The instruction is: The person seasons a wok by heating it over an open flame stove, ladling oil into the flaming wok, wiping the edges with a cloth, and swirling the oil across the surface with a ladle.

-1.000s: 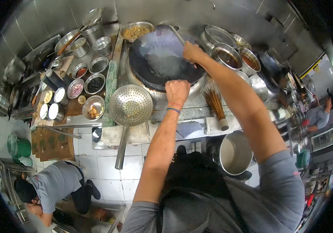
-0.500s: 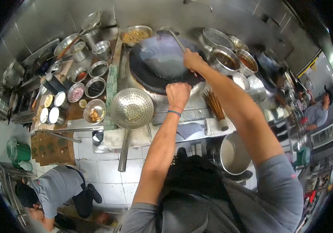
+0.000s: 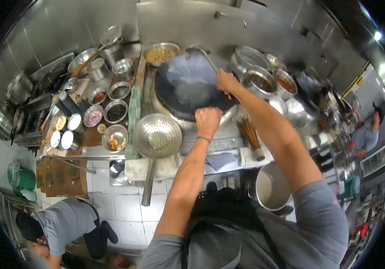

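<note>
My left hand (image 3: 208, 121) is closed at the near edge of a large dark wok (image 3: 174, 101), gripping its rim or ear; the fingers' underside is hidden. Steam hangs over the wok, and cloudy liquid shows in its middle. My right hand (image 3: 228, 83) is wrapped around the long handle of a ladle (image 3: 209, 59). The ladle's dark head rests by the wok's far rim. Left of my left forearm, a perforated strainer (image 3: 157, 136) lies with its handle pointing towards me. A bundle of thin sticks, a bamboo brush (image 3: 249, 132), lies below my right forearm.
Bowls of ingredients, such as a bowl of pink pieces (image 3: 93, 116), crowd the left counter. Behind the wok stands a food-filled bowl (image 3: 161, 54). Pots of dark sauce (image 3: 260, 80) stand right. A large pot (image 3: 273, 186) is below. One person (image 3: 69, 219) bends at lower left; another (image 3: 366, 132) is far right.
My view has tilted up a little, so the counter sits lower in the picture. Both hands keep their grips at the wok and the ladle.
</note>
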The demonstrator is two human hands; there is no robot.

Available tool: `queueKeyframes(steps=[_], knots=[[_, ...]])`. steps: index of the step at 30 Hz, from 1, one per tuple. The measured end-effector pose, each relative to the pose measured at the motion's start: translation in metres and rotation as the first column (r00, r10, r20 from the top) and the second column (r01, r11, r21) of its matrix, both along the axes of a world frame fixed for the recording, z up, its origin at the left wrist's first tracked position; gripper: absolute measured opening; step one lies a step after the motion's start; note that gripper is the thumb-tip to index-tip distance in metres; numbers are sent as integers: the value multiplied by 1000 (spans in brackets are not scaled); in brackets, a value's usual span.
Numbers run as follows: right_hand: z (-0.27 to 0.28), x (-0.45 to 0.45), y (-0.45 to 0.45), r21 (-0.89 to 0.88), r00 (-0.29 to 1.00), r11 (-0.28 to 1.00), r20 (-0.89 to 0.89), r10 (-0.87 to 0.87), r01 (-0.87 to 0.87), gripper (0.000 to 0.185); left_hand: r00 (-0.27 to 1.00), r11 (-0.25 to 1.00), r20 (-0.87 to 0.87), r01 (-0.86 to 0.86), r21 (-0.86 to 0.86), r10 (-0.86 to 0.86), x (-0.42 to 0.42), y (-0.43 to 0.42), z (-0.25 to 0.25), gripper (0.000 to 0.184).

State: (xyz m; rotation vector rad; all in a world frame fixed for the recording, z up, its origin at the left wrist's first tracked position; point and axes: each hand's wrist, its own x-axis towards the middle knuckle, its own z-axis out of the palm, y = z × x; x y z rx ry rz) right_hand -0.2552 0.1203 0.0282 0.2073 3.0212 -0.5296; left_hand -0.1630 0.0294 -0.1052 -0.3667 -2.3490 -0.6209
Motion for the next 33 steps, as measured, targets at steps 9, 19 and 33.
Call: queueKeyframes(steps=[9, 19, 33], knots=[[-17, -3, -10, 55, 998, 998, -60, -35, 38, 31, 1000, 997, 6, 4, 76, -5, 9, 0, -18, 30], [9, -13, -4, -30, 998, 999, 64, -22, 24, 36, 1000, 999, -11, -15, 31, 16, -5, 3, -3, 33], [-17, 29, 74, -191, 940, 968, -328, 95, -164, 41, 1000, 1000, 19, 24, 0, -24, 4, -13, -5, 38]])
